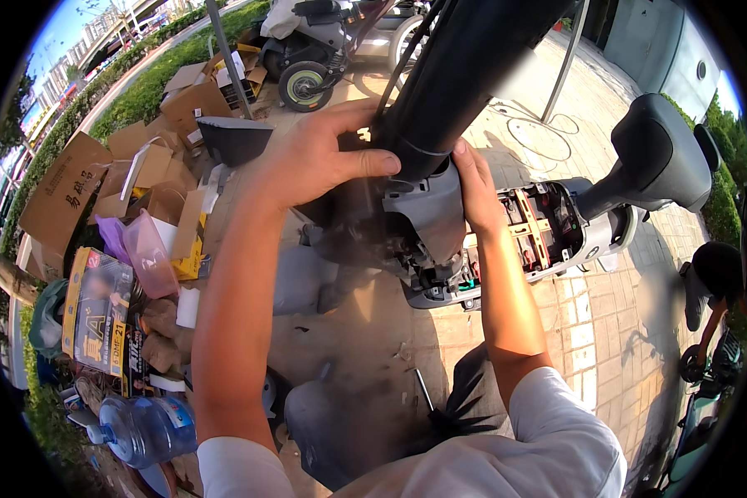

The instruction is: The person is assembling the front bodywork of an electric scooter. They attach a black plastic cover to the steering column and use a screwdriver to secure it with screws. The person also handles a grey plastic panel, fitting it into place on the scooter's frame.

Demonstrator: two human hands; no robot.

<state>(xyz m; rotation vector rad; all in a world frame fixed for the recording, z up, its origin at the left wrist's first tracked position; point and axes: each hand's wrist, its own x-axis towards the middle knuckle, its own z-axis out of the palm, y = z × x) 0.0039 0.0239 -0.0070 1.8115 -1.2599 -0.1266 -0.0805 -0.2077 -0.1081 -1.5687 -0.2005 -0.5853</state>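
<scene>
A thick black steering column (pixel 444 91) of an electric scooter rises in front of me, with a grey plastic cover (pixel 427 212) around its lower end. My left hand (pixel 328 158) is closed about the column's left side, its thumb lying across just above the cover; its other fingers are partly hidden. On the right edge of the cover rests my right hand (pixel 480 187), curled against it with the fingertips up by the column. Behind the cover, the scooter's deck (pixel 531 232) lies uncovered, showing wires and orange-brown parts. A dark shadowy blur hides the cover's lower left.
A black scooter seat (pixel 660 153) stands at the right. Cardboard boxes (pixel 66 195), a pink plastic bin (pixel 151 253) and a blue water jug (pixel 149 427) crowd the left. A slim rod-like tool (pixel 424 388) is near my legs. Another person (pixel 714 282) is at far right.
</scene>
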